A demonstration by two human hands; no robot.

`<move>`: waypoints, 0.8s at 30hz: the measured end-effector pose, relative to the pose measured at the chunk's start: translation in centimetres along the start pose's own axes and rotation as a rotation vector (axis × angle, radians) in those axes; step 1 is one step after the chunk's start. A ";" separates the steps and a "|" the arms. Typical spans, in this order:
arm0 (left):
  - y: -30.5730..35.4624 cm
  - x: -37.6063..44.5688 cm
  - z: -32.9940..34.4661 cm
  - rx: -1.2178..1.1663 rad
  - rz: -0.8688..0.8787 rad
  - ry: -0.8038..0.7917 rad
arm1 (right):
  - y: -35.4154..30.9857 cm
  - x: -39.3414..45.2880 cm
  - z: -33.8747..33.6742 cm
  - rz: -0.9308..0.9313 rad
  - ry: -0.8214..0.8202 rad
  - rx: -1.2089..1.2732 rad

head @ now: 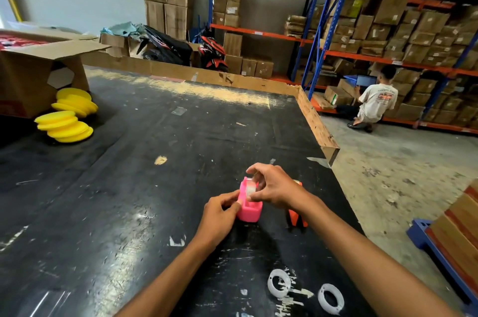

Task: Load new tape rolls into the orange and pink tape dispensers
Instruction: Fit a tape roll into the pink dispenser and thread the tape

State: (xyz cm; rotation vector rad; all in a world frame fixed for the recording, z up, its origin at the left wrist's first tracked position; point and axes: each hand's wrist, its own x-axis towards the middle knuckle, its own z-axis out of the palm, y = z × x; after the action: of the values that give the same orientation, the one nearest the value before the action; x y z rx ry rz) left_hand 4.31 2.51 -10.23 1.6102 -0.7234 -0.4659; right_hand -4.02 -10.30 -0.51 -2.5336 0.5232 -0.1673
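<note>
A pink tape dispenser (248, 209) stands on the black table (155, 161), with a clear tape roll (251, 187) sitting in its top. My left hand (219, 215) grips the dispenser's left side. My right hand (274, 187) pinches the tape roll from above and from the right. The orange tape dispenser (297, 217) stands just right of the pink one, mostly hidden behind my right wrist. Two white empty tape rings (279, 283) (331, 298) lie flat on the table near its front edge.
Yellow foam pads (67, 115) are stacked at the left beside an open cardboard box (33, 76). The table's right edge (318, 125) drops to a concrete floor. A person (375, 102) crouches by shelves of boxes. A blue pallet (439, 246) stands at the right.
</note>
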 end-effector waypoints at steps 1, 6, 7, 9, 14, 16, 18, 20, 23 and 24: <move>-0.1 0.0 0.1 0.000 -0.004 0.008 | 0.0 0.1 0.1 -0.003 -0.001 -0.011; -0.5 0.0 0.3 0.025 0.002 0.051 | 0.6 0.4 0.5 -0.006 0.010 -0.055; -0.5 0.0 0.3 0.031 -0.002 0.052 | 0.8 0.3 0.6 -0.011 0.011 -0.065; -0.6 0.1 0.4 0.038 -0.006 0.052 | 1.1 0.2 0.9 -0.010 0.011 -0.069; -0.6 0.1 0.4 0.037 -0.007 0.057 | 1.3 0.0 0.8 0.000 -0.012 -0.054; -0.6 0.1 0.4 0.041 -0.007 0.063 | 1.2 -0.2 0.7 0.001 -0.007 -0.026; -0.7 0.1 0.4 0.048 -0.002 0.070 | 1.2 -0.2 0.7 -0.005 -0.004 -0.033; -0.7 0.1 0.4 0.059 0.003 0.068 | 1.1 0.1 0.6 -0.016 -0.033 -0.088; -0.6 0.1 0.4 0.061 0.016 0.057 | 0.3 0.5 0.4 -0.013 -0.092 -0.210; -0.6 0.1 0.4 0.063 0.018 0.048 | 0.0 0.7 0.4 -0.014 -0.108 -0.255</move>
State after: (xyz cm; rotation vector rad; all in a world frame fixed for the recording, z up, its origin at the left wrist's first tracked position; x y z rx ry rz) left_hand 4.25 2.23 -10.90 1.6663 -0.7224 -0.3937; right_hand -3.26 -10.38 -0.82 -2.7751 0.5123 0.0334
